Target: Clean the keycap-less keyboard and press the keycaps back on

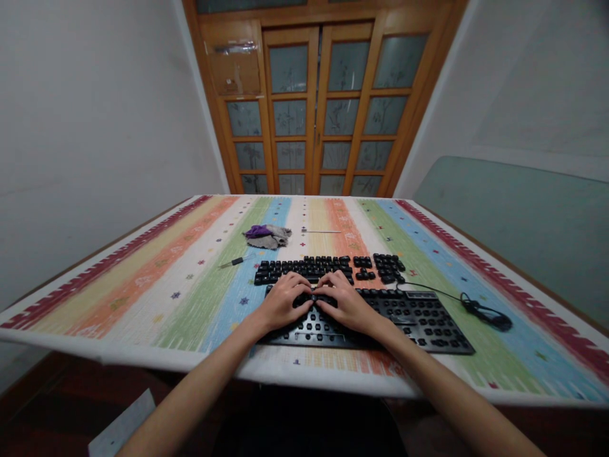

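A black keyboard (431, 324) lies near the front edge of the table, many of its key positions bare of caps. Over its left half, my left hand (288, 300) rests with curled fingers, thumb towards the middle. My right hand (346, 303) mirrors it, and the fingertips of both nearly meet at a small black keycap (314, 297). Each hand's fingers are closed around that spot; they partly cover the cap. Just behind the keyboard, loose black keycaps (295, 269) are laid out in rows, with smaller groups of keycaps (387, 265) to the right.
A striped tablecloth (185, 298) covers the table. Beyond the keycaps lie a grey and purple cloth (267, 236) and a thin rod-like tool (323, 231). A wire tool with a black grip (236, 261) is at left. The keyboard's coiled cable (485, 311) sits at right.
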### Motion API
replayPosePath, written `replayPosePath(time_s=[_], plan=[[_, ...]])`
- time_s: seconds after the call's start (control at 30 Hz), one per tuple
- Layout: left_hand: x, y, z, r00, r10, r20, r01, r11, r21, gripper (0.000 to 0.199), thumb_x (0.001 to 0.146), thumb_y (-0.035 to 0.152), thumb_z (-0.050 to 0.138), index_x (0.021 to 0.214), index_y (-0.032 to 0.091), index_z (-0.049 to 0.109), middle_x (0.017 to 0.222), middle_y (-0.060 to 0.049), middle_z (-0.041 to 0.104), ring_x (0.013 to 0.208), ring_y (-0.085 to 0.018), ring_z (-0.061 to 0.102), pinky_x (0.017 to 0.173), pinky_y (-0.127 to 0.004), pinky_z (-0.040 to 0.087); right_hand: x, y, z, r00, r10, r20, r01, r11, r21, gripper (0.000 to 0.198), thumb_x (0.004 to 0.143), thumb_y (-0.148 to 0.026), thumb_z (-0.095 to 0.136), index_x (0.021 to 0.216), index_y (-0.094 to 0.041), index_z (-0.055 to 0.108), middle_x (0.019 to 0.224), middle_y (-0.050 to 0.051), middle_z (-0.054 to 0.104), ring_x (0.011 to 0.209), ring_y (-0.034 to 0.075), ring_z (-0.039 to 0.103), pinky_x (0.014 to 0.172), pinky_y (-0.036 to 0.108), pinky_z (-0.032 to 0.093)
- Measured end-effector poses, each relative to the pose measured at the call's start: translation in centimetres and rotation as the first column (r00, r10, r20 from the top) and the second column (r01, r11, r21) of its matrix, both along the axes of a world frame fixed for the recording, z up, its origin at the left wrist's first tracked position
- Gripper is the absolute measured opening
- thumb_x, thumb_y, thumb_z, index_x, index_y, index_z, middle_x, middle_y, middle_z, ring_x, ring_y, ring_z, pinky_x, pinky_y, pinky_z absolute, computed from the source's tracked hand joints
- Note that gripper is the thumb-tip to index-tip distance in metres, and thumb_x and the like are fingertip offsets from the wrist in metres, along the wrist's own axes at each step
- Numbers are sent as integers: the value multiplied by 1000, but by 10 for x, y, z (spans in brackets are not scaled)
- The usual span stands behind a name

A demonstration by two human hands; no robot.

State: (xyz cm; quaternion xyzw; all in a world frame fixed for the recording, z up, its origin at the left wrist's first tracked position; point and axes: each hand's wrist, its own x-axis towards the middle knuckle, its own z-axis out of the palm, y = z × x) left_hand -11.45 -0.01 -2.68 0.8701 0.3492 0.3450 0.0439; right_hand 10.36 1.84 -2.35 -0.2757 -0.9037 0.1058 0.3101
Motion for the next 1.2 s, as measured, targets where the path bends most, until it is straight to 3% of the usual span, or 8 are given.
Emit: replayPosePath(time_s=[0.43, 0.8, 1.0, 1.2], plan=[[0, 1, -1, 1000, -6, -23, 6, 1000, -5, 8, 91, 22, 63, 97, 18, 67, 106, -7, 67, 104, -23, 57, 95, -41, 46, 0, -3, 3, 1000, -16, 5, 16, 997, 72, 19, 91, -17, 62, 107, -18, 71, 104, 11, 61, 98, 26, 50, 88, 48, 49], [0, 0, 1, 999, -6, -32, 6, 1000, 0, 12, 89, 21, 65, 99, 22, 70, 106, -6, 66, 105, -23, 57, 95, -41, 46, -3, -3, -1, 999, -36, -39, 38, 998, 50, 8, 90, -14, 61, 87, -18, 68, 100, 10, 61, 96, 25, 51, 86, 44, 49], [1, -3, 5, 998, -25, -51, 25, 1000, 4, 7, 88, 22, 65, 87, 21, 71, 105, -6, 67, 105, -23, 57, 97, -42, 45, -4, -8, 4, 1000, 3, 5, -3, 993, 120, 13, 84, -10, 61, 88, -18, 70, 102, 10, 60, 96, 25, 51, 87, 46, 50], [2, -5, 7, 997, -14, -69, 14, 1000, 0, 11, 91, 23, 62, 86, 21, 72, 105, -7, 67, 105, -23, 56, 96, -43, 46, -2, -10, 3, 1000, -22, 7, 21, 995, 100, 16, 88, -13, 59, 92, -20, 72, 102, 11, 60, 97, 26, 51, 87, 47, 50]])
